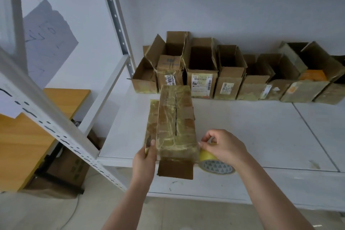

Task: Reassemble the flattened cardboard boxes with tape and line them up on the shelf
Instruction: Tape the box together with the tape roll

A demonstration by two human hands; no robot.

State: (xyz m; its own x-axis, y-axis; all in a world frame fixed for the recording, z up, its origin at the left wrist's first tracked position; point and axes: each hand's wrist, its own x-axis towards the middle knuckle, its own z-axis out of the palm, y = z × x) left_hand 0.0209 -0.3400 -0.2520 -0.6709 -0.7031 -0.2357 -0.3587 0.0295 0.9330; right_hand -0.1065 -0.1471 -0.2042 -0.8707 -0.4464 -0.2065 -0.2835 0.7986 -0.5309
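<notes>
cardboard box [175,121] | left hand [144,158] grips its side, right hand [222,147] pinches tape roll [214,162] just beside | seam untaped; row of boxes [233,74] beyond fingertips already shelved

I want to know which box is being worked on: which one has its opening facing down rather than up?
The taped box at the shelf's front edge, between both hands; the boxes in the back row stand open-topped.

In the row of boxes at the back of the shelf, the second box from the left [169,73] carries a white label [170,79] with large digits "668". The next box [202,78] has a white barcode label [201,83] reading "666 … 012", its middle blurred. The fourth box [230,84] has a sticker [227,87] showing "300". Other print is illegible
</notes>
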